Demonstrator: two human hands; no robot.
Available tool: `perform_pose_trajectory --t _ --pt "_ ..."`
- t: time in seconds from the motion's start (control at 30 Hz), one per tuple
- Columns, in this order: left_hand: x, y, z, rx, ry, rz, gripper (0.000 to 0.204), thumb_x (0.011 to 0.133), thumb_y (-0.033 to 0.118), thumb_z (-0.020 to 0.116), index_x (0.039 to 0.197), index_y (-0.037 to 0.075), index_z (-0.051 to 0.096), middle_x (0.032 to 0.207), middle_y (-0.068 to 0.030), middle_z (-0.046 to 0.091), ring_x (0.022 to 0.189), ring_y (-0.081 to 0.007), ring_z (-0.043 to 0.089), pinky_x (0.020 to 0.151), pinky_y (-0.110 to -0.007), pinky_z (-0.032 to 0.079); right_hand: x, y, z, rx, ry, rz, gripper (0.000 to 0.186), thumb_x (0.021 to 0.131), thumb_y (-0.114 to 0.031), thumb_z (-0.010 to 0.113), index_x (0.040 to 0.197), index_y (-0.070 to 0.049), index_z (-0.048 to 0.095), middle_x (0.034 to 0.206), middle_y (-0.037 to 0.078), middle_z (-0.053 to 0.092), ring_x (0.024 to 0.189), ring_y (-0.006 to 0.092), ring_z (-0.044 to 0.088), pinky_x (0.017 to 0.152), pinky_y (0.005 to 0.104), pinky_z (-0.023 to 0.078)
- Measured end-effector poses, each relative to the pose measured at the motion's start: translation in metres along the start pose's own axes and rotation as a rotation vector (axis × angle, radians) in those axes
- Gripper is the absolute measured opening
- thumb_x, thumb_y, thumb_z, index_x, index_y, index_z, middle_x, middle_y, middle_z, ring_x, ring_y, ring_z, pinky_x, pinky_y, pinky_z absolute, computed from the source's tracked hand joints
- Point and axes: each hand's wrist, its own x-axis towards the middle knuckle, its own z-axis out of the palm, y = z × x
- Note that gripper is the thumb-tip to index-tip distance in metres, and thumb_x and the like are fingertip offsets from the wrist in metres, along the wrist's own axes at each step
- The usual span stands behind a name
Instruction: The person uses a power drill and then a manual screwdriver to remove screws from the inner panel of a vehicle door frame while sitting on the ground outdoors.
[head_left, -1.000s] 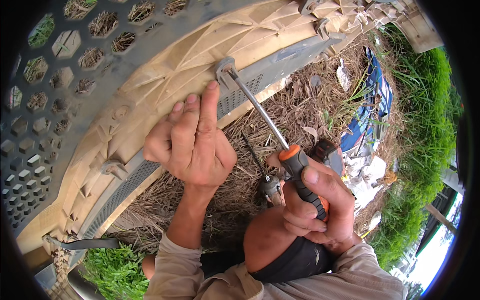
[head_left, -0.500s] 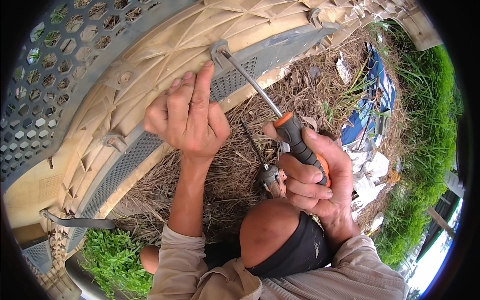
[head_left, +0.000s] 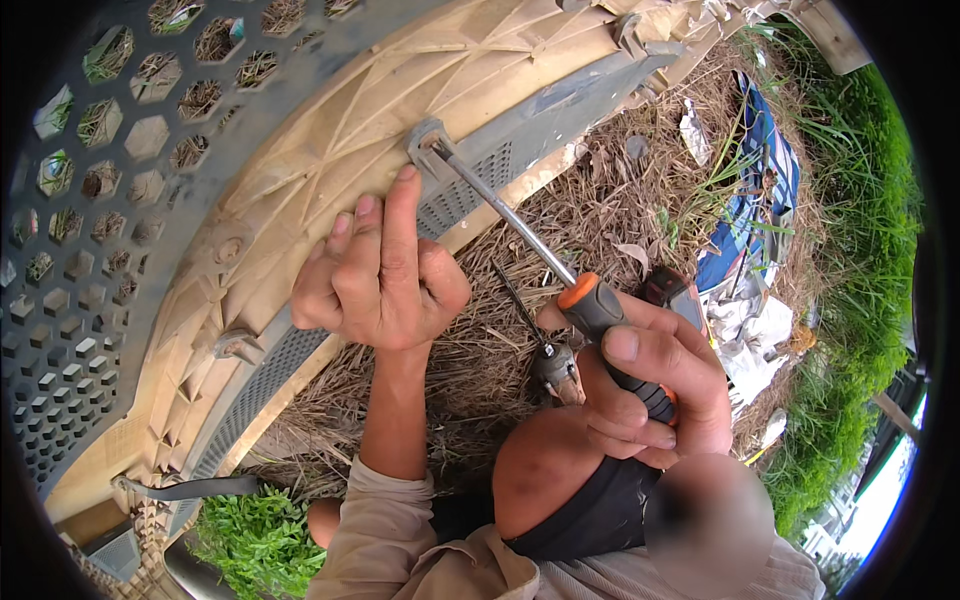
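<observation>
My right hand (head_left: 690,385) is wrapped round the black and orange handle of a screwdriver (head_left: 515,225). Its metal shaft slants up to the left, and the tip sits at a small grey bracket (head_left: 428,140) on the ribbed tan plastic panel (head_left: 385,95). My left hand (head_left: 385,285) rests against that panel just below the bracket. Its index finger is stretched out toward the bracket, the other fingers are loosely bent, and I see nothing held in it. Whether the tip is seated in a screw is too small to tell.
A drill (head_left: 558,372) with a long bit lies on dry grass (head_left: 480,370) beyond my knee, partly hidden by my right hand. Dark hexagon mesh (head_left: 110,200) spans the left. Blue and white sheeting (head_left: 745,220) and green grass (head_left: 850,280) are on the right.
The view has shifted slightly nearer the panel. My right hand and the screwdriver handle sit lower and further right, with the fingers regripped. The tip stays at the bracket; the left hand's pose is much the same.
</observation>
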Motion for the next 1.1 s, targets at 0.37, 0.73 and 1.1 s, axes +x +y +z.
perform_pose_trajectory --t 0.37,0.73,1.1 --pt "0.003 0.006 -0.006 -0.077 0.017 -0.062 0.041 0.073 0.014 0.057 0.107 0.016 0.081 0.093 0.0028 0.070 0.087 -0.0207 0.055 0.086 -0.033 0.041 0.008 0.040 0.002 -1.586 0.456 -0.914 0.041 0.096 -0.017 0.070 0.134 -0.004 0.061 0.079 0.012 0.066 0.055 0.0240 0.060 0.052 0.0389 0.049" --pt "0.004 0.007 -0.010 -0.110 -0.059 -0.135 0.043 0.074 0.011 0.056 0.109 0.011 0.081 0.095 0.0009 0.071 0.087 -0.0211 0.054 0.088 -0.032 0.043 0.009 0.012 0.014 -1.062 0.362 -0.505 0.040 0.101 -0.012 0.067 0.137 0.002 0.060 0.100 0.001 0.068 0.082 0.0054 0.059 0.072 0.0211 0.049" --pt "0.004 0.007 -0.009 -0.168 -0.015 -0.144 0.049 0.072 0.006 0.053 0.111 0.014 0.081 0.098 -0.0016 0.073 0.084 -0.0187 0.055 0.084 -0.033 0.035 0.013 0.012 -0.006 -0.285 0.046 -0.134 0.050 0.108 -0.032 0.048 0.152 -0.006 0.043 0.065 0.001 0.052 0.037 0.0044 0.034 0.035 0.0218 0.023"
